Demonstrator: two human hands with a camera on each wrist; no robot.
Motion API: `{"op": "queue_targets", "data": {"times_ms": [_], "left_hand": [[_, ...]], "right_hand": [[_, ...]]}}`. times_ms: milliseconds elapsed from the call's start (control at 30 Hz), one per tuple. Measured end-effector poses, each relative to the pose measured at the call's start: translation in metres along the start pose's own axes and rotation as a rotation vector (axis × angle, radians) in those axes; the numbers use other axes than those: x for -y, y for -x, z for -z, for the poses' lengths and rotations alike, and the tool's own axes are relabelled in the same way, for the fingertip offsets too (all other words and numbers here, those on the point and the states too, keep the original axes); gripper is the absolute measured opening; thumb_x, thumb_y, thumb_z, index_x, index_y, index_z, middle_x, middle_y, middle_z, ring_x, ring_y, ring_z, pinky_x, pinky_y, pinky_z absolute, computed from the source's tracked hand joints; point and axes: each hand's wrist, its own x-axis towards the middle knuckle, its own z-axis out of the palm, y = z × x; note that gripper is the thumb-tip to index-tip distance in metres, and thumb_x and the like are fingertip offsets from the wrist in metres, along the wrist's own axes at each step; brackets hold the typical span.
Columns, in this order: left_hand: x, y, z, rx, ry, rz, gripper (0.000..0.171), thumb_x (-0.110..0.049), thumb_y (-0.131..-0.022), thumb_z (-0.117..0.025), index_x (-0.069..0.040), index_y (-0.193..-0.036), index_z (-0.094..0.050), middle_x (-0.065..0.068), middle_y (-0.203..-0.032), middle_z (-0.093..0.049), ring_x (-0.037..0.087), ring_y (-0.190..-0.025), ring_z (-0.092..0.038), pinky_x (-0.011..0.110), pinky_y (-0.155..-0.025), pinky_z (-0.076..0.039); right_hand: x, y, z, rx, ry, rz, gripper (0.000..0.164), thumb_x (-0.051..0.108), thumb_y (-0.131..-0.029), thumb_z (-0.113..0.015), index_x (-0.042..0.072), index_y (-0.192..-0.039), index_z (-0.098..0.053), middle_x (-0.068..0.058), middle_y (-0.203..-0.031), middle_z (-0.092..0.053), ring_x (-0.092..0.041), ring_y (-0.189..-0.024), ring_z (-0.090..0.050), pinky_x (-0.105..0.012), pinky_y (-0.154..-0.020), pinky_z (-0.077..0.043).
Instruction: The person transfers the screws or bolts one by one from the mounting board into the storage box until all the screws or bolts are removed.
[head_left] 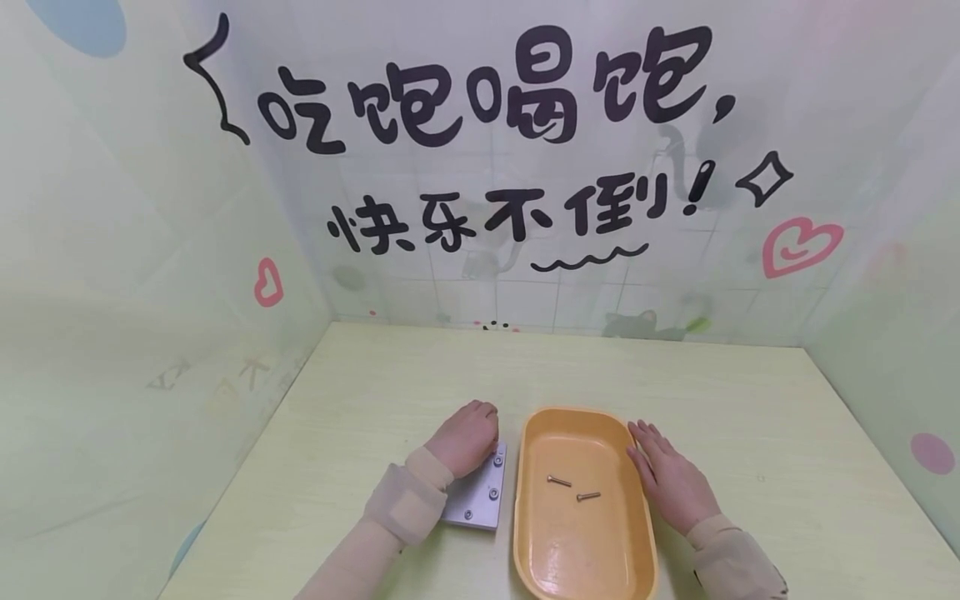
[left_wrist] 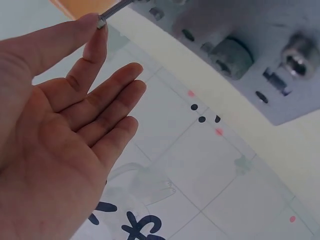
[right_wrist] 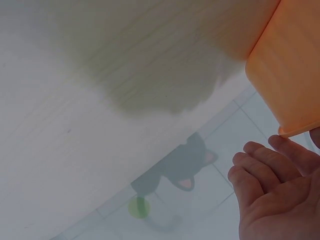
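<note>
My left hand [head_left: 467, 437] is over the far part of a silver metal plate [head_left: 483, 517], hiding some of it. In the left wrist view, its thumb and index finger pinch the end of a thin metal screw [left_wrist: 116, 10] beside the plate's holes; the other fingers extend loosely. Several socket-head screws [head_left: 493, 493] stand in the plate. Right of it lies an orange tray [head_left: 581, 550] holding two loose screws [head_left: 588, 497]. My right hand [head_left: 678, 487] rests along the tray's right side with fingers extended, fingertips at the rim.
Plate and tray lie on a pale wood-grain table [head_left: 360, 392]. A printed white curtain [head_left: 510, 292] with black lettering stands along the back edge, and similar sheets close off the left and right sides.
</note>
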Motion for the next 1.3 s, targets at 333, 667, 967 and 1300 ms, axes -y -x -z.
{"op": "queue_targets", "data": {"times_ms": [333, 667, 967, 1300], "left_hand": [[-0.001, -0.005, 0.011, -0.019, 0.013, -0.011, 0.010, -0.019, -0.092, -0.069, -0.009, -0.089, -0.071, 0.010, -0.115, -0.068, 0.023, -0.114, -0.060, 0.032, -0.108, -0.048], [-0.008, -0.014, 0.026, -0.047, -0.020, -0.031, 0.011, -0.021, -0.091, -0.071, -0.010, -0.092, -0.072, 0.008, -0.115, -0.068, 0.021, -0.112, -0.061, 0.029, -0.107, -0.049], [-0.015, -0.020, 0.035, -0.097, -0.060, -0.091, 0.011, -0.021, -0.091, -0.071, -0.010, -0.091, -0.073, 0.008, -0.112, -0.070, 0.021, -0.111, -0.062, 0.028, -0.105, -0.049], [-0.032, -0.032, 0.047, -0.169, -0.110, -0.162, 0.013, -0.022, -0.093, -0.068, -0.011, -0.091, -0.074, 0.005, -0.111, -0.070, 0.019, -0.110, -0.062, 0.026, -0.103, -0.050]], "right_hand": [[0.000, 0.001, 0.001, -0.002, 0.001, 0.003, 0.045, 0.020, -0.102, -0.053, -0.003, -0.140, -0.050, -0.026, -0.142, -0.051, -0.043, -0.132, -0.048, -0.061, -0.096, -0.051], [0.000, 0.000, 0.003, -0.008, -0.002, 0.008, 0.044, 0.019, -0.101, -0.055, -0.003, -0.139, -0.051, -0.025, -0.141, -0.052, -0.044, -0.131, -0.049, -0.061, -0.095, -0.052], [0.000, -0.001, 0.001, -0.010, -0.006, 0.013, 0.044, 0.020, -0.102, -0.053, -0.003, -0.139, -0.051, -0.025, -0.142, -0.051, -0.044, -0.131, -0.049, -0.061, -0.095, -0.052], [0.002, 0.001, 0.003, -0.009, -0.001, 0.006, 0.043, 0.021, -0.101, -0.054, -0.003, -0.138, -0.052, -0.024, -0.142, -0.052, -0.043, -0.131, -0.049, -0.060, -0.095, -0.052]]}}
